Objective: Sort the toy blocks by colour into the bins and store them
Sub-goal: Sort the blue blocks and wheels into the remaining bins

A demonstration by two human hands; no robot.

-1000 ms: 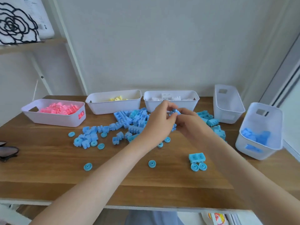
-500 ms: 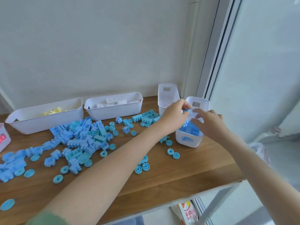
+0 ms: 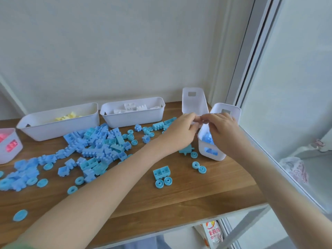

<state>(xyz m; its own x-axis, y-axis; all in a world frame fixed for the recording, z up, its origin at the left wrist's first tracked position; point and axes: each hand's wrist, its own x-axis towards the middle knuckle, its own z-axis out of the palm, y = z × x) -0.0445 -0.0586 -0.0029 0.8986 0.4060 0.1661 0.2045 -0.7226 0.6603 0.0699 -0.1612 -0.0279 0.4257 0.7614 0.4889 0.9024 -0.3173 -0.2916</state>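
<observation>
**Both hands meet over the blue-block bin**

The left hand [image 3: 181, 134] and right hand [image 3: 223, 133] hang with fingers bent. Their tips touch each other above the rear-left rim of the blue-block bin [image 3: 210, 156]. I cannot tell whether the fingers pinch a piece, because the hands hide it.

The bin is a smooth white plastic tub with rounded corners and a slot handle in its end wall. Studded blue blocks [image 3: 206, 137] lie inside it.

Left of the bin, a loose blue heap [image 3: 100, 146] of knobbly bricks and flat rings sprawls over the wood-grain bench [image 3: 179, 200]. Nearer, to the bin's front-left, a two-hollow brick [image 3: 161, 171] lies touching two ring wheels [image 3: 163, 182].

Just behind the bin stands a tall white bin [image 3: 193, 105]. Farther left of it, along the wall, come a long white-block bin [image 3: 133, 118], a yellow-block bin [image 3: 57, 127] and, farthest left, a pink-block bin [image 3: 9, 151].
</observation>
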